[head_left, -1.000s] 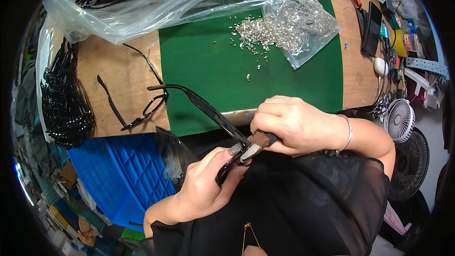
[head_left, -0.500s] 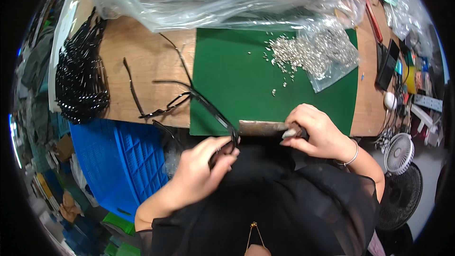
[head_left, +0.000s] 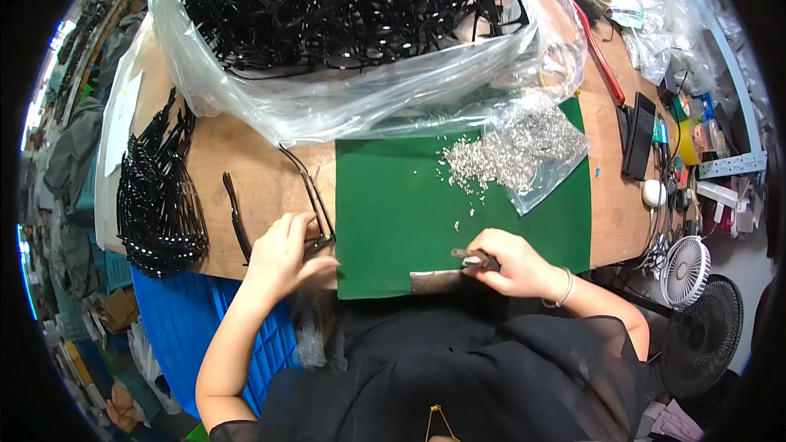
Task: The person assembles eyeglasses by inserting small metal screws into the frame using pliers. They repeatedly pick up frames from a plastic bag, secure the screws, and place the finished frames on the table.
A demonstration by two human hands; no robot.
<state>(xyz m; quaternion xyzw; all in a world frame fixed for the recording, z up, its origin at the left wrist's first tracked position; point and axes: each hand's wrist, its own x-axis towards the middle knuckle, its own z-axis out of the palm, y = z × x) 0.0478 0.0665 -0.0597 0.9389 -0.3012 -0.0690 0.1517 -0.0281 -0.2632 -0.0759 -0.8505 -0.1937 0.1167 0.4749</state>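
Observation:
My left hand [head_left: 282, 254] is over the wooden tabletop at the left edge of the green mat, thumb spread away from its fingers. It touches black eyeglass frames [head_left: 321, 242] lying there, their rims mostly hidden under the hand. Two thin temples [head_left: 309, 184] point away from me. My right hand [head_left: 514, 265] is closed around a small hand tool [head_left: 475, 260] with a metal tip and dark handle; its exact kind is unclear. Beside it, a worn flat metal strip [head_left: 434, 281] lies along the mat's near edge. Small silvery pieces [head_left: 471, 165] are heaped farther up the mat.
A clear plastic bag [head_left: 360, 94] full of black frames [head_left: 344, 12] spans the back. Stacked black frames [head_left: 160, 196] lie at left, above a blue crate [head_left: 188, 336]. A small bag of silvery pieces [head_left: 544, 143], a phone [head_left: 639, 137] and fans [head_left: 686, 272] are on the right.
My left hand has moved away and left from near my body, carrying an eyeglass frame onto the one on the table, and its fingers have spread. My right hand still grips the tool.

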